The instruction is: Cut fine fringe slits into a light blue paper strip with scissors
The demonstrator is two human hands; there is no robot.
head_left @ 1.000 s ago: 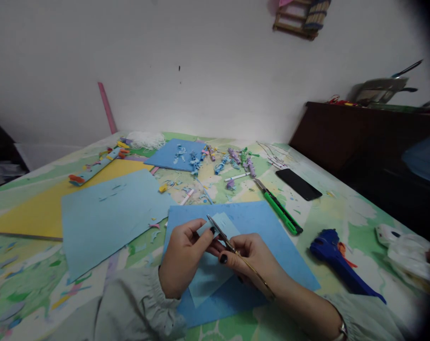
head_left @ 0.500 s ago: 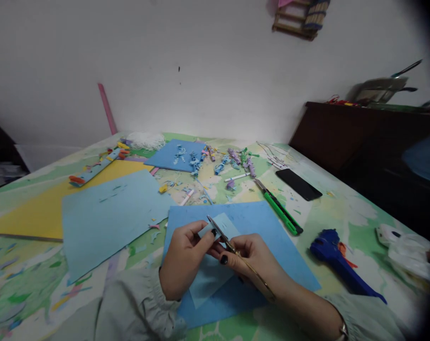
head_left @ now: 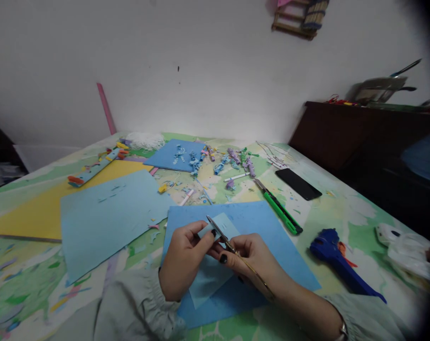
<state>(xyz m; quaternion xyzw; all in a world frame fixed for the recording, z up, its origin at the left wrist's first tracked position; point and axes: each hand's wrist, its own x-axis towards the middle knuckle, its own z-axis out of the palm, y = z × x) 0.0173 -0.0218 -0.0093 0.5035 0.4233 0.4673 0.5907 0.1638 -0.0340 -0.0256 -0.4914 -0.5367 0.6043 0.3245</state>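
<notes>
My left hand point(head_left: 183, 258) pinches a small light blue piece of paper or thin foam point(head_left: 205, 230) between thumb and fingers. In my right hand point(head_left: 261, 260) is a pair of scissors point(head_left: 255, 273) with gold-coloured handles, its blades pointing up and left against the small piece. The blades look nearly closed; the cutting edge is partly hidden by my left thumb. Beneath both hands lies a larger light blue sheet point(head_left: 208, 282), resting on a blue foam sheet point(head_left: 286, 265).
A green utility knife point(head_left: 281, 210) and a black phone point(head_left: 298, 183) lie to the right, near a blue glue gun point(head_left: 337, 265). Light blue point(head_left: 108, 222) and yellow sheets point(head_left: 26, 215) cover the left. Curled foam pieces point(head_left: 222, 166) and scraps are scattered behind. At the far right, something dark touches a white plastic bag point(head_left: 410, 253).
</notes>
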